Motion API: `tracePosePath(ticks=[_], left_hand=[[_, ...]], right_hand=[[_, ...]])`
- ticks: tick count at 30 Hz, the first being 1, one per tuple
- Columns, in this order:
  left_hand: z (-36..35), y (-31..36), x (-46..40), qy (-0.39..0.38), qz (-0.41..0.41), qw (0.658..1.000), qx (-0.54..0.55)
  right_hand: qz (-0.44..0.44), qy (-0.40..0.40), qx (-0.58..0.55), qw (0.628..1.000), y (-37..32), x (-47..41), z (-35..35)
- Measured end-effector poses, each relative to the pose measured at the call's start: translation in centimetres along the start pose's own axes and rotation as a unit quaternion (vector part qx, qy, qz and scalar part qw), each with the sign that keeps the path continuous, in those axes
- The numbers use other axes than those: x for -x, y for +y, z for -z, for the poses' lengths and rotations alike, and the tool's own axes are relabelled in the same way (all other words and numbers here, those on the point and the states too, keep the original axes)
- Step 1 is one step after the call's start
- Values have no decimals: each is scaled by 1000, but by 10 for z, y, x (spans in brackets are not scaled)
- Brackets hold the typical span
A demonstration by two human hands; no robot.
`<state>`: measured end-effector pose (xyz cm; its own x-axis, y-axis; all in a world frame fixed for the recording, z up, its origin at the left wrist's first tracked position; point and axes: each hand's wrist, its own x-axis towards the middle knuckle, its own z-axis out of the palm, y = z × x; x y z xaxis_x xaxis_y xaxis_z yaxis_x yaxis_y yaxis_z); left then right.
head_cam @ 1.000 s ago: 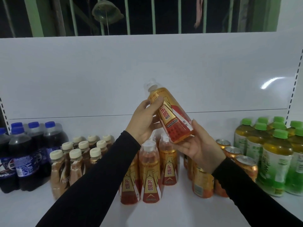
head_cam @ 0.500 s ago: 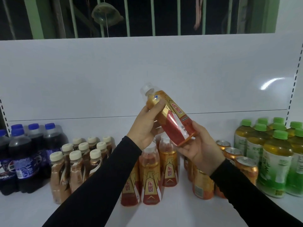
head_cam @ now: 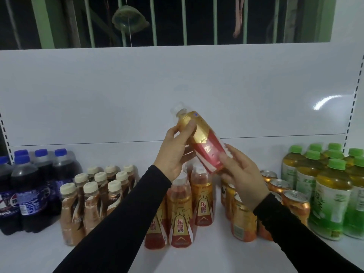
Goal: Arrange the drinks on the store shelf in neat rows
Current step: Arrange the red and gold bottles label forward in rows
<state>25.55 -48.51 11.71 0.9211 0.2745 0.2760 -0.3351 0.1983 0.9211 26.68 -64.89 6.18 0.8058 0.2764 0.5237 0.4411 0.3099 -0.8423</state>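
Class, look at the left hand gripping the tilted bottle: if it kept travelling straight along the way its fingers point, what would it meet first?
Beyond the held bottle in the left hand, probably the white back panel; depth is unclear.

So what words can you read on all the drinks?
"东鹏特饮" on the front gold and red bottle standing on the shelf.
"东鹏" on the bottle behind it.
"百" and "PSI" on the dark cola bottles.
Held bottle, coffee bottles, cans, green tea bottles: print too blurred.
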Motion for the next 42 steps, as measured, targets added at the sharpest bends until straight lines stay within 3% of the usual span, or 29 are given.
tracePosePath(ticks=[3,7,10,12,15,19,23,28,31,35,39,42], left_hand=[[0,-4,4,-27,15,999,29],[-2,-6,3,-8,15,999,31],[-3,-4,4,6,4,1000,13],[-7,-2,6,13,-6,1000,-3],[-12,0,9,15,-15,999,-26],[-11,3,9,9,-15,998,-52],[-10,2,12,-9,-17,998,-60],[-14,0,12,-21,-13,997,-72],[-14,3,9,-8,-10,998,-64],[-14,15,5,11,31,999,-33],[-13,28,9,-6,78,997,19],[-15,35,14,0,112,994,14]], right_hand=[[-99,-1,-171,980,-1,-2,-2],[-157,-13,-193,969,0,-3,-3],[-69,-25,-4,997,0,-3,-1],[22,-36,142,989,0,-2,0],[78,-15,215,973,7,-1,1],[4,13,53,999,0,-1,0],[-89,8,-128,988,-5,-3,-1],[-112,7,-173,979,-1,-4,-5],[-79,-31,-113,990,-4,-4,-3],[20,-67,74,995,-9,-4,5],[112,-85,317,938,-15,-14,12],[170,-65,350,919,-24,-18,8]])
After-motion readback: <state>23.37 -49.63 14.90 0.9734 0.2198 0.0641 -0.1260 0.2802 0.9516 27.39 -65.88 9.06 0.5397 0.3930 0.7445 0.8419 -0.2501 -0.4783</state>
